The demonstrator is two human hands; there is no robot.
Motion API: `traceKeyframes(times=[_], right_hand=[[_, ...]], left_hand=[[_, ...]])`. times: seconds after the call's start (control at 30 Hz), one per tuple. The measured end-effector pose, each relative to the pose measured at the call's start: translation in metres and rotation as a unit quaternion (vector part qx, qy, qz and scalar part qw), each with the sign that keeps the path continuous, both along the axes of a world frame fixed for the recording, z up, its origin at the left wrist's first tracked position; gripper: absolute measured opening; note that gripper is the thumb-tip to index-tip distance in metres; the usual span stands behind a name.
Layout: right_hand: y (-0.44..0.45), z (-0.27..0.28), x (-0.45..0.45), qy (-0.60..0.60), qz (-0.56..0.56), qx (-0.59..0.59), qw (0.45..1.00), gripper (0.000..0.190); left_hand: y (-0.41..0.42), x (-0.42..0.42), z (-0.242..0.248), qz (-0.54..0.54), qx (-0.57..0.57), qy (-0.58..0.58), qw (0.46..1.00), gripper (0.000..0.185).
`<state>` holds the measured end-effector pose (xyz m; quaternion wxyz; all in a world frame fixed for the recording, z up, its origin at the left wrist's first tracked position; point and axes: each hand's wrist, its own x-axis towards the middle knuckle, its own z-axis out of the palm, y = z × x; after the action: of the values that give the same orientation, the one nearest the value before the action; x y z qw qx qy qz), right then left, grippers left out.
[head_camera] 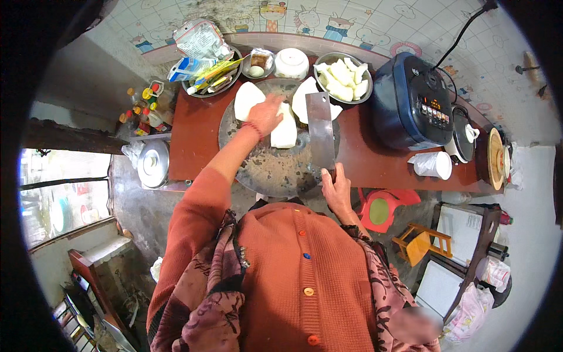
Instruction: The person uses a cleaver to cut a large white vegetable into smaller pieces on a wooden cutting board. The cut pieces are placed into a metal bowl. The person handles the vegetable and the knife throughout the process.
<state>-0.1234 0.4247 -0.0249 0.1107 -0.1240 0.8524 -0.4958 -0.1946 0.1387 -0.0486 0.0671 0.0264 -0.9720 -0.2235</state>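
My right hand (338, 189) grips the handle of a broad cleaver (320, 127), its blade pointing away from me over the right side of a round, worn cutting board (281, 169). My left hand (265, 115) lies over the white vegetable pieces, its fingers on or beside a pale piece (285, 130); whether it grips that piece cannot be told. Another large white piece (247, 100) is at the board's upper left. More white pieces (303, 99) lie at the upper right, partly behind the blade. A metal bowl (370, 90) of pale green-white chunks (345, 79) stands just beyond the board.
Behind the board stand a bowl of packets (187, 90), a small dish with an egg-like item (256, 71) and a white bowl (291, 63). A dark blue electric cooker (411, 105) and a white cup (433, 165) are to the right. A red plastic seat (391, 207) stands below the table.
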Motion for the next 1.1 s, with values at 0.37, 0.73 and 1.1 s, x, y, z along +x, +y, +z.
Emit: traceKeyframes(times=[0.37,0.73,1.1], right_hand=[[0.008,0.016,0.007,-0.008,0.011,0.02,1.0,0.023],[-0.013,0.016,0.015,0.089,0.117,0.121,0.982,0.025],[-0.024,0.009,-0.007,0.035,0.196,0.232,0.952,0.024]], left_hand=[[-0.002,0.007,0.009,-0.014,-0.05,-0.22,0.974,0.032],[0.018,0.127,-0.045,0.208,0.271,-0.196,0.919,0.037],[0.024,0.127,-0.051,0.234,0.275,-0.14,0.922,0.039]])
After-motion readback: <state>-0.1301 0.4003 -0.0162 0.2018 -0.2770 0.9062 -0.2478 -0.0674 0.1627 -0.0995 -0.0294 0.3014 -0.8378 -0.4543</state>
